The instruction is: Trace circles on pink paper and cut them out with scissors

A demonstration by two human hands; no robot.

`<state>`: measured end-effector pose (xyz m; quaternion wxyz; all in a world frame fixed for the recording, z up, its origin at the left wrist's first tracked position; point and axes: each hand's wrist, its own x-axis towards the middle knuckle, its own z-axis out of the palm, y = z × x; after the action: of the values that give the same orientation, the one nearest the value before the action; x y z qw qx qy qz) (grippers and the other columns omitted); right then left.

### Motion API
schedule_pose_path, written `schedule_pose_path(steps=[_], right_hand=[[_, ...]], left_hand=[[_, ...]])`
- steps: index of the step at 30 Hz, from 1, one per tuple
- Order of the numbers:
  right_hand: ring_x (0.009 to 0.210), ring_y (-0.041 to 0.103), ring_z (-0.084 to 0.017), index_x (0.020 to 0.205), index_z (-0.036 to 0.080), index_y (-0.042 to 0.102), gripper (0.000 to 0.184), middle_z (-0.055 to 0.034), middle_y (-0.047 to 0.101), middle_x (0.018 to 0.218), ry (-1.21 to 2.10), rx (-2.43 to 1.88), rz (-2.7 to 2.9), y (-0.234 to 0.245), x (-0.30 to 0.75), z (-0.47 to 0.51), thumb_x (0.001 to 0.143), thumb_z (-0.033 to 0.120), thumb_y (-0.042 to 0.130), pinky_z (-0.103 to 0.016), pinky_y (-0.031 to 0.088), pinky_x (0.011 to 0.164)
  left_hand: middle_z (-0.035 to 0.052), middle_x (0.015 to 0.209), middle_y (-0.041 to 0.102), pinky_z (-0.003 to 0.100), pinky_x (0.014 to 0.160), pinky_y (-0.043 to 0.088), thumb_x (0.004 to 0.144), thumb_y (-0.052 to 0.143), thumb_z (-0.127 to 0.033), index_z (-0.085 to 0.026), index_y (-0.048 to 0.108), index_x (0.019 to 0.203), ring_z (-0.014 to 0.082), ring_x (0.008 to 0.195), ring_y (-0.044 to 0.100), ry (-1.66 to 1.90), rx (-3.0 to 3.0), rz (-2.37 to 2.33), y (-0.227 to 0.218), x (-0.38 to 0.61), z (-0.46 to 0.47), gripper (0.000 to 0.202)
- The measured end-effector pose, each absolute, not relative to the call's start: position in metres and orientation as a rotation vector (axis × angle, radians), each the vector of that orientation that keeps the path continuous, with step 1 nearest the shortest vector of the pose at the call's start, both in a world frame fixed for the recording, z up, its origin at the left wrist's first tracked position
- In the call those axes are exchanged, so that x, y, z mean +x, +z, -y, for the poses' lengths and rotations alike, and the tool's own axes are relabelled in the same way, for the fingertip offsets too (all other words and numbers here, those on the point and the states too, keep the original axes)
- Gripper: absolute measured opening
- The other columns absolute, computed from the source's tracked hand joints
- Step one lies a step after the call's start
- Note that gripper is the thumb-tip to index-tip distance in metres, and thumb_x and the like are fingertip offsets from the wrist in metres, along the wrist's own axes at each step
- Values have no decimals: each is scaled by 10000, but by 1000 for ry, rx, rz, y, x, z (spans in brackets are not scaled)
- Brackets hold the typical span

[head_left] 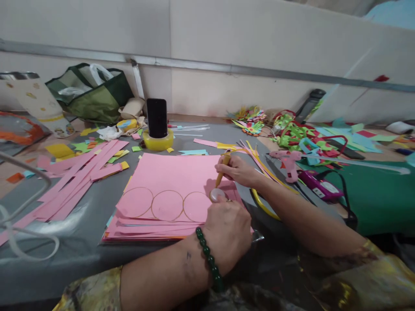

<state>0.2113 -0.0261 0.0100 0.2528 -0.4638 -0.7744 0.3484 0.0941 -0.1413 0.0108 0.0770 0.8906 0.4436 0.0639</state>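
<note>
Pink paper: a stack of pink rectangular sheets [181, 172] lies near the middle of the near edge of the grey-covered worktop [81, 235].
Circles: 3 thin brownish drawn circles [167, 206] run in a row along the top sheet's near edge; the left hand partly covers the rightmost.
Disc: a small pale round disc [215, 194] lies flat on the top sheet, toward its right edge, just beside the rightmost circle.
Left hand: the left hand [229, 224], with a green beaded bracelet [209, 257] at the wrist, rests on the stack's near right corner; its fingers are bent, 1 digit pressing on the disc; whether the others grip it I cannot tell.
Right hand: the right hand [239, 169] holds a mustard-yellow pen [223, 170] between narrowed fingers, the tip down at the disc's far edge.
Strips: long pink paper strips [81, 177] lie loosely toward the worktop's left edge.
Phone: a black upright phone [157, 117] stands in a yellow roll of tape [158, 141] toward the far edge.
Right side: a pink glue gun [288, 165] and a purple boxy device [320, 185] lie near a green sheet [379, 194].
Far left corner: a green fabric bag [97, 101] stands beside a white patterned tumbler [40, 101].
</note>
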Motion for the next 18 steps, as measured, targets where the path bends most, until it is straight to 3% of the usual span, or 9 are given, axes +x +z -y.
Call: schedule_pose_path(steps=[7, 11, 18], right_hand=[[449, 412, -94, 659, 194, 475, 310, 48, 446, 502, 699, -1324, 1775, -13, 230, 75, 843, 442, 497, -229, 333, 455], [487, 478, -115, 676, 197, 514, 274, 21, 513, 547, 338, -1383, 1767, -22, 224, 108, 871, 389, 497, -239, 366, 503], [484, 475, -104, 720, 196, 519, 201, 18, 529, 572, -50, -1232, 2029, -26, 212, 140, 907, 255, 473, -230, 343, 516]], left_hand=[[135, 768, 687, 329, 547, 439, 837, 353, -191, -131, 687, 786, 269, 701, 639, 176, 2795, -1083, 32, 59, 115, 343], [158, 816, 696, 305, 560, 386, 858, 307, -301, -116, 688, 768, 236, 694, 611, 44, 2694, -1086, 42, 46, 88, 434], [80, 672, 641, 267, 546, 321, 790, 334, -266, -130, 646, 660, 153, 594, 495, -78, 2599, -849, 50, 45, 60, 364]])
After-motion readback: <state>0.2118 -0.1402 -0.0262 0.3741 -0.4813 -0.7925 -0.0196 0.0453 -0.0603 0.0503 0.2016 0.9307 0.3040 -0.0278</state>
